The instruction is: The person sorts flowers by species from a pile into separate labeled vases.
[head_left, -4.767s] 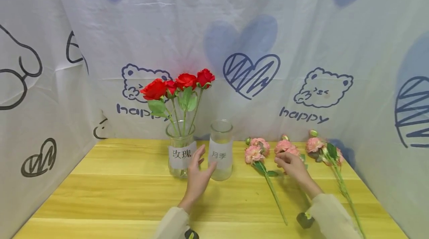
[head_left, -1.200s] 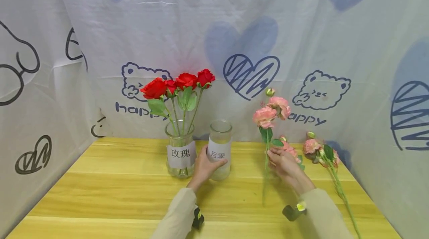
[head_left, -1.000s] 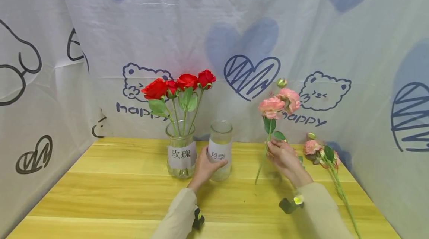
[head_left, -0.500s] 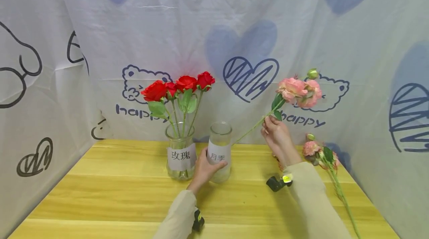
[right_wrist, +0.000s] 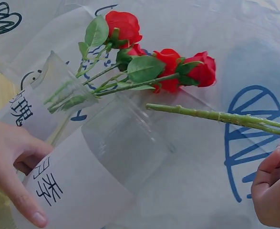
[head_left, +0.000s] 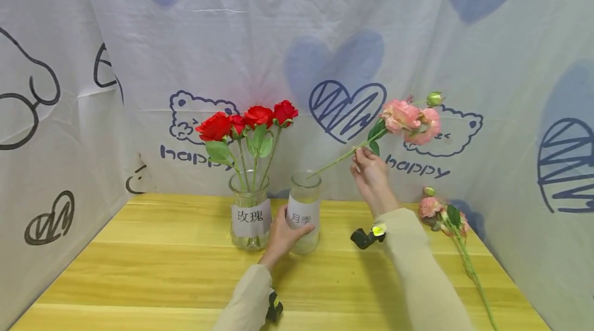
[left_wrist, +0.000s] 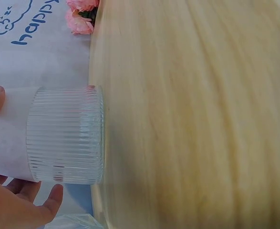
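I have the left hand (head_left: pixel 284 232) wrapped round the lower part of a clear vase (head_left: pixel 307 193), the thumb across its near side and the fingers reaching round its left. The right hand (head_left: pixel 373 174) is raised to the right of it, pinching a pink flower (head_left: pixel 403 117) between thumb and fingers, just below the leaves. I see the stem slope down to the left, its cut end at the mouth of the clear vase; I cannot tell whether the tip has passed below the rim. The blooms and a green bud lean up and to the right, well clear of the table (head_left: pixel 162 269).

The clear vase stands upright towards the far edge, and a white label (head_left: pixel 301 212) reading 月季 covers its middle. My left wrist view shows ribbed glass below that paper. Just beside it on the left is a second vase (head_left: pixel 238 198), labelled 玫瑰, with four red roses (head_left: pixel 257 114) standing in it.

Over to the right, apart from both vases, I see another pink flower (head_left: pixel 430 207) lying on the wood, blooms towards the far side and stem running to the near edge. Both forearms have beige sleeves (head_left: pixel 248 295), with black wrist cameras (head_left: pixel 366 238) beside them. Behind everything hangs a pale cloth (head_left: pixel 260 37) with hearts, bears and "happy" on it.
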